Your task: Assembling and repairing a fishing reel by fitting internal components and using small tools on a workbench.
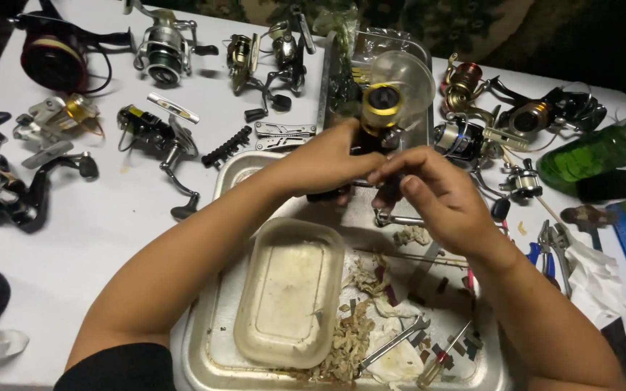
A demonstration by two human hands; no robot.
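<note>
White table point(110, 217) (crowded) under dim light

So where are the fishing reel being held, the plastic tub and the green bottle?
fishing reel point(383, 101), head view, gold-rimmed spool top.
plastic tub point(289, 289), head view, inside floor.
green bottle point(595, 152), head view, its side.

The left hand point(327, 161) hides the lower body of the fishing reel point(382, 108).

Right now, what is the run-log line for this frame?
left hand: holds reel | right hand: fingers on reel | below: tray, tub, wrench
</note>
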